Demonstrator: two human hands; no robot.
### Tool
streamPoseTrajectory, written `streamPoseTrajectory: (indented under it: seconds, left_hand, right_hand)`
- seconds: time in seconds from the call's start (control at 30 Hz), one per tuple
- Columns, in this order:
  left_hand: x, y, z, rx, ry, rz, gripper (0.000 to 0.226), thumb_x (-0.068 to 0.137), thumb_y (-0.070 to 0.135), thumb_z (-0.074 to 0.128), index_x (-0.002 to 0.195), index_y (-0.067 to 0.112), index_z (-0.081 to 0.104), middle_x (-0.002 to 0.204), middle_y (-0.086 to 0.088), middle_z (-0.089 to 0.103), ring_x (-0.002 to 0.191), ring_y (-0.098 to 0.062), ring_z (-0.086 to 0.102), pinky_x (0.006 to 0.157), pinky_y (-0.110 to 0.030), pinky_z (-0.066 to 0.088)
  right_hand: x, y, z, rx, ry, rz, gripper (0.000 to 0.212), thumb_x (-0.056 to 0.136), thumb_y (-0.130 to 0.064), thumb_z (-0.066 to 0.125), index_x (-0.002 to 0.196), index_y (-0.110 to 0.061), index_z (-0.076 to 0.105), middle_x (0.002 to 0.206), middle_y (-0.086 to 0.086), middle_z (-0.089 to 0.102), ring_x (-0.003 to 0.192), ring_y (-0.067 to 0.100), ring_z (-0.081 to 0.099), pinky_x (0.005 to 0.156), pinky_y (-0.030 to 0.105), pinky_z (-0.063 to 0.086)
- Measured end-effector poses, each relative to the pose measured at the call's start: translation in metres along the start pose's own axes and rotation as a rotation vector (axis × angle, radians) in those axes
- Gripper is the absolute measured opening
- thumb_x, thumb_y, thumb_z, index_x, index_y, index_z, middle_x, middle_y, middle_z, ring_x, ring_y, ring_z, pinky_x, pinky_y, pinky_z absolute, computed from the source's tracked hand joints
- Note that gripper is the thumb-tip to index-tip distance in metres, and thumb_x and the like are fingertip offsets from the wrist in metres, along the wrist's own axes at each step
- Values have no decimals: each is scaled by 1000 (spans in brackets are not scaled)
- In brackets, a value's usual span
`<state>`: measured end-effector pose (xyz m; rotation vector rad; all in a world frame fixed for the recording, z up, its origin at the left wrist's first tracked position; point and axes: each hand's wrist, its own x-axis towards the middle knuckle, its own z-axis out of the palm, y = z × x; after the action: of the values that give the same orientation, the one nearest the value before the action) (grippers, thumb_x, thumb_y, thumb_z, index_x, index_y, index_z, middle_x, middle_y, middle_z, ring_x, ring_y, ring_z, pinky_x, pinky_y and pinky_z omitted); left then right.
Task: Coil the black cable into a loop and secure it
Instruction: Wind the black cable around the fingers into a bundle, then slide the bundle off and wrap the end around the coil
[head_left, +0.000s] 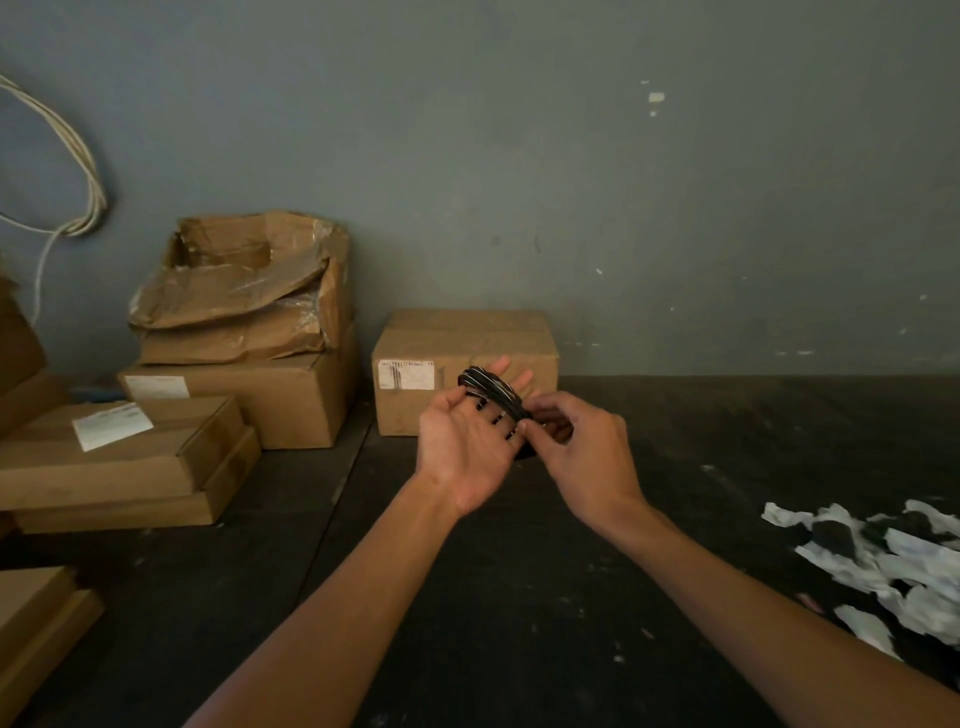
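At the frame's centre the coiled black cable is wound around the straight, spread fingers of the left hand, palm toward the camera, while the right hand pinches the coil's lower end with curled fingers, above the dark surface and before a cardboard box.
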<state>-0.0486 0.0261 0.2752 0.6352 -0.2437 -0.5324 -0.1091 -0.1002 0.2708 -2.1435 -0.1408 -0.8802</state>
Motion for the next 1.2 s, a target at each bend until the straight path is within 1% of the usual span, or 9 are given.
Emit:
streamPoseTrajectory:
  seconds: [0.27, 0.37, 0.47, 0.57, 0.63, 0.77, 0.9, 1.0, 1.2]
  left_hand:
    - [0, 9, -8, 250, 175, -131, 29, 103, 21, 44, 110, 2, 66, 110, -20, 73, 95, -25, 74, 77, -33, 61]
    - [0, 8, -8, 403, 259, -86, 27, 100, 21, 52, 106, 0, 68, 101, -19, 75, 89, -24, 75, 67, -27, 61]
    - [-4, -3, -18, 777, 290, 105, 21, 98, 22, 56, 108, 6, 67, 101, -15, 75, 84, -15, 75, 65, -20, 58]
    - [-14, -23, -39, 1394, 171, 530, 19, 92, 21, 63, 109, 26, 58, 111, 6, 65, 100, 3, 64, 79, -8, 50]
    - [-21, -37, -52, 1695, 11, 641, 34, 87, 31, 64, 119, 34, 51, 124, 13, 56, 119, 7, 46, 96, -6, 34]
    - [-23, -53, -70, 1973, -114, 787, 48, 84, 39, 63, 129, 27, 52, 135, 2, 58, 136, -10, 40, 117, -34, 16]
    - [-20, -56, -70, 1972, -169, 908, 35, 86, 27, 67, 120, 19, 64, 117, -1, 70, 114, -15, 61, 113, -38, 34]
    - [-24, -58, -71, 1903, -269, 902, 29, 88, 19, 69, 115, 11, 69, 109, -6, 72, 101, -18, 67, 94, -41, 53]
    - [-32, -69, -79, 1703, -367, 806, 31, 89, 12, 67, 120, 6, 68, 116, -10, 71, 107, -13, 67, 95, -28, 54]
  right_hand:
    - [1, 11, -8, -92, -37, 12, 25, 87, -12, 69, 111, -17, 68, 98, -10, 67, 85, -2, 62, 73, 6, 47]
    - [3, 15, -6, -84, -55, 69, 24, 87, -12, 68, 111, -15, 68, 97, -8, 67, 85, -2, 61, 69, 3, 47]
    - [6, 22, -6, -25, -30, 222, 22, 87, -12, 69, 108, -16, 68, 94, -10, 66, 83, -5, 60, 67, 4, 48]
    - [4, 31, -7, 183, -34, 487, 19, 86, -11, 69, 102, -20, 66, 101, -1, 68, 92, 9, 64, 81, 25, 54]
    - [2, 33, -5, 342, -21, 665, 18, 85, -8, 70, 97, -20, 65, 102, 5, 67, 85, 14, 65, 71, 26, 53]
    - [-3, 36, -5, 510, -40, 879, 17, 82, -3, 71, 96, -11, 66, 91, 9, 70, 65, 14, 63, 56, 24, 51]
    - [-11, 41, -4, 603, -122, 1019, 17, 83, -5, 71, 98, -9, 65, 82, 10, 70, 65, 17, 62, 58, 28, 50]
    - [-17, 48, -3, 608, -165, 1079, 15, 84, -7, 70, 98, -10, 64, 77, 8, 70, 65, 17, 62, 57, 28, 49]
    - [-34, 63, -6, 608, -262, 1190, 5, 85, -12, 70, 90, -11, 72, 69, 6, 74, 55, 13, 65, 54, 24, 48]
